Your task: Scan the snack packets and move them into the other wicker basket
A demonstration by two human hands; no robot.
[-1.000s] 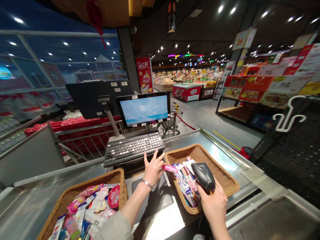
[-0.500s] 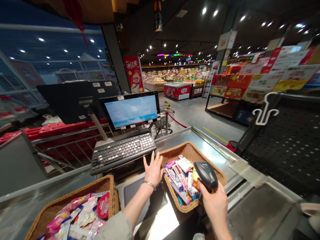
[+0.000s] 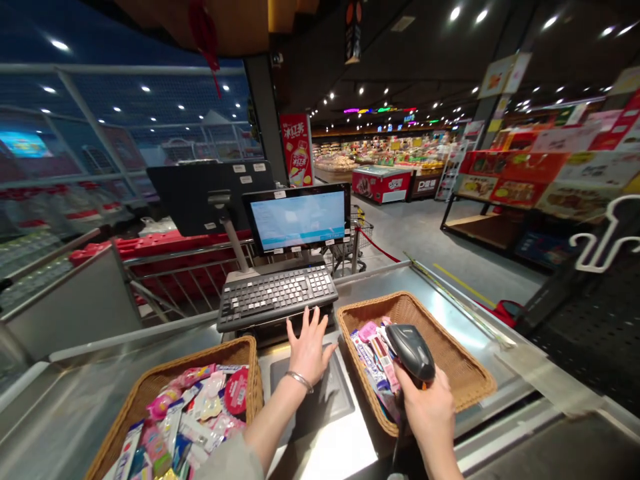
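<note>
My right hand (image 3: 431, 410) is wrapped round a black barcode scanner (image 3: 411, 350), held above the right wicker basket (image 3: 455, 347). Small packaged sweets (image 3: 373, 353) lie in the left part of that basket, some hidden behind the scanner. My left hand (image 3: 309, 350), with a bracelet at the wrist, is spread and holds nothing. It hovers over the counter between the two baskets, just in front of the black keyboard (image 3: 280, 293). At the lower left, another wicker basket (image 3: 257, 373) holds a heap of colourful wrapped sweets (image 3: 195, 407), partly covered by my left sleeve.
A lit monitor (image 3: 300, 217) stands behind the keyboard, with a second screen's dark back (image 3: 200, 200) beside it. The metal counter (image 3: 150, 357) runs across the front. A white hook (image 3: 607, 240) hangs on a black panel at the right. Stacked boxes stand beyond.
The view has turned left, so the surroundings shift right. My left hand has drawn away from the right basket's rim. My right hand still grips the scanner.
</note>
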